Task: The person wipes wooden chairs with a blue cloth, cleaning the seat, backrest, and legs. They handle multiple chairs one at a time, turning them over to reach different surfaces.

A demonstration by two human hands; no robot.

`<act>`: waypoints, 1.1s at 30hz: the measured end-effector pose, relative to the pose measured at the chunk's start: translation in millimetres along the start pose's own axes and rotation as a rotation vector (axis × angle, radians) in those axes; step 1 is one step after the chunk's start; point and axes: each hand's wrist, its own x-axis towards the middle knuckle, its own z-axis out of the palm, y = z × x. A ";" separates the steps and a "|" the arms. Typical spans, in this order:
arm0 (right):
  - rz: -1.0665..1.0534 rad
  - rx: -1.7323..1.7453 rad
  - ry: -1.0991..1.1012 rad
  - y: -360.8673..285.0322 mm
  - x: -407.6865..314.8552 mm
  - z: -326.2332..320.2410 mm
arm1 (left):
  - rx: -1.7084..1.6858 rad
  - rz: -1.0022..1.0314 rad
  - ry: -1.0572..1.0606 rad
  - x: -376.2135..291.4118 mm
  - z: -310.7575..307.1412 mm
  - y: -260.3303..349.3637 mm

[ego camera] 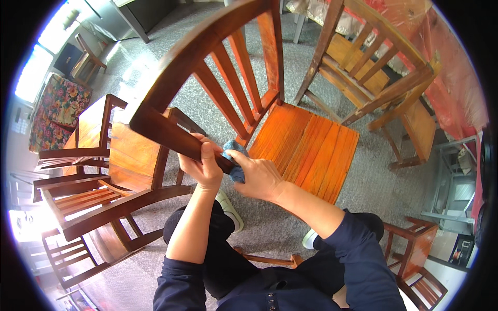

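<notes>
Before me stands a wooden chair with an orange-brown plank seat point(307, 144) and a dark backrest frame point(202, 39) with several slats. My left hand point(204, 163) grips the chair's near back post point(167, 134), its thumb on top and fingers around the far side. A blue cloth point(236, 173) is wrapped about that same post, a little to the right of the left hand. My right hand point(258, 173) presses the cloth against the post, with part of the cloth hidden under its fingers.
Stacked wooden chairs point(128, 167) crowd the left. Worn wooden chairs point(365, 66) stand at upper right, beside a table under red plastic sheeting point(447, 74). Another reddish chair point(418, 245) lies at lower right. Speckled grey floor point(373, 179) shows between them.
</notes>
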 end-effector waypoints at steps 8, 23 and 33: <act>0.266 0.103 -0.128 15.2 -60.3 -5.6 | 0.050 -0.030 0.004 -3.8 -4.5 -6.9; 0.997 1.228 0.533 68.4 -292.5 42.1 | -0.009 -0.342 -0.005 -12.4 -10.8 33.8; 0.911 1.128 0.488 81.6 -209.9 52.8 | 0.084 -0.347 -0.129 35.9 -27.4 14.3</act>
